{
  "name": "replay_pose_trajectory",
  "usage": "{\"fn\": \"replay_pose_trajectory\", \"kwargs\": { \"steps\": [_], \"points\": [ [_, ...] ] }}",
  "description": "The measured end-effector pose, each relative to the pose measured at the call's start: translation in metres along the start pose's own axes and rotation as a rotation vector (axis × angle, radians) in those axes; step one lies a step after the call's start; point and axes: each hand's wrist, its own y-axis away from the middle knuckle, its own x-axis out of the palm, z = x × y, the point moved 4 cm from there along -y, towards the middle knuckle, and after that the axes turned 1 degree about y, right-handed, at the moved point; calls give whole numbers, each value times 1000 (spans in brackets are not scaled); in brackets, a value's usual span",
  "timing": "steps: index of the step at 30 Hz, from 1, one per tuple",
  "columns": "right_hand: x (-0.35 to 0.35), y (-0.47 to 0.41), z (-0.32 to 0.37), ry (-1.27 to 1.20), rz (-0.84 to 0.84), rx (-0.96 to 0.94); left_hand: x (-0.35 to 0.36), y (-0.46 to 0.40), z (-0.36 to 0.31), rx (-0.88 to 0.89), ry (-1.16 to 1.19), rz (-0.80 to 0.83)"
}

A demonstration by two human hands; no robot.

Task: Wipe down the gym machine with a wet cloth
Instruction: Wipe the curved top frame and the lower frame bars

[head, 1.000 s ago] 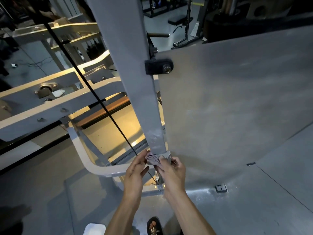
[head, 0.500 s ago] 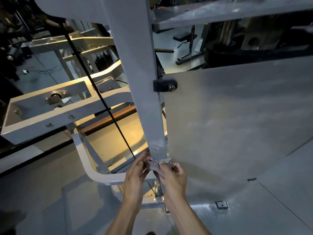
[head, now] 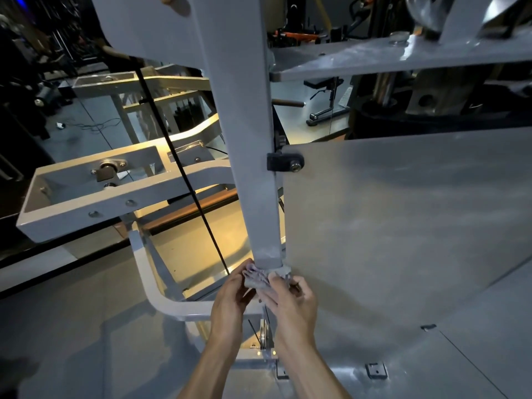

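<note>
We held the wet cloth [head: 259, 277] with both hands against the lowest part of the grey upright post [head: 253, 168] of the gym machine. The cloth was bunched and pressed to the post just where it meets the base frame [head: 172, 308] near the floor [head: 72, 326]. Our left hand [head: 230, 298] pinched the left side of the cloth with thumb and fingers, and our right hand [head: 290, 300] pinched its right side, so each grip was narrow and closed on the cloth.

The relation that mattered was this: the long axis of the post ran upward and away from our hands, almost straight above the cloth. All the unwiped length lay above the grip, not beside it. Both hands were equally near. The black cable [head: 184, 168] passed just left of the post, close to the left hand, so we judged that an upward stroke should keep the cloth off it.
</note>
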Motion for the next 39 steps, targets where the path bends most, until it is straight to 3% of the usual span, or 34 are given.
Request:
{"fn": "replay_pose_trajectory", "kwargs": {
  "steps": [7, 14, 22, 28, 34, 39],
  "points": [
    [23, 15, 40, 27, 184, -146, 6, 3, -6, 27, -76, 16],
    [2, 11, 13, 87, 66, -44, 6, 6, -9, -38, -57, -56],
    [39, 30, 67, 38, 276, -221, 13, 13, -20, 8, -126, -27],
    [8, 21, 34, 83, 114, -57, 19, 23, -40, 107, -147, -68],
    [59, 46, 97, -25, 309, -216, 31, 32, -83, 317, -129, -29],
    [54, 44, 89, 65, 290, -248, 34, 34, -101, 374, -147, -34]
  ]
}}
